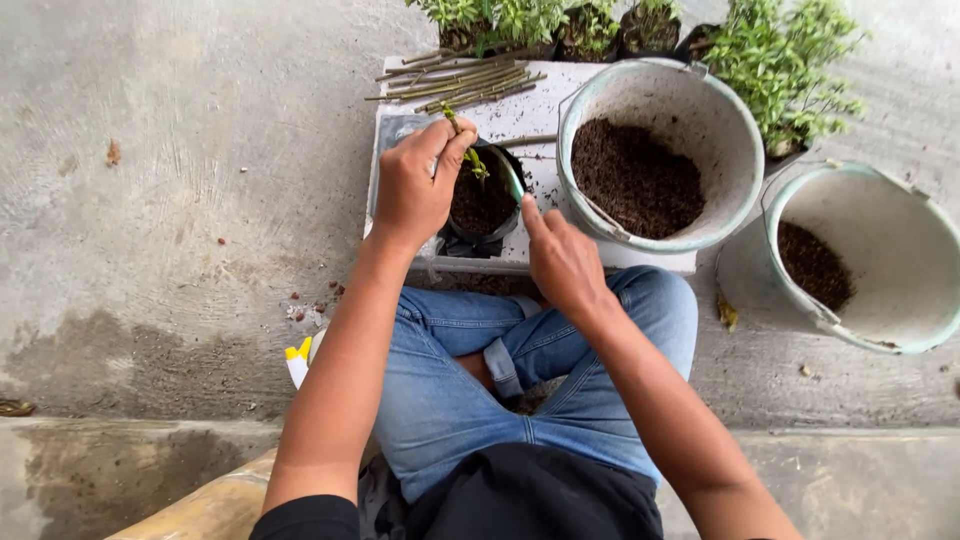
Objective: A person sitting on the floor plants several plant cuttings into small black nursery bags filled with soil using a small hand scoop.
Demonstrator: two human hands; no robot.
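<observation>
My left hand (pixel 418 182) pinches a thin green stem cutting (pixel 466 148) and holds it upright in the dark soil of a small black planting bag (pixel 483 205). The bag stands on a white board (pixel 545 165) in front of my crossed legs. My right hand (pixel 562 260) hovers just right of the bag, fingers loosely together, one finger pointing toward the bag's rim, holding nothing.
A bundle of cut green stems (pixel 460 82) lies at the board's far edge. A pale bucket (pixel 660 150) holds dark soil; a second bucket (pixel 880 255) at the right holds a little soil. Potted green seedlings (pixel 560 22) line the back. Bare concrete floor lies left.
</observation>
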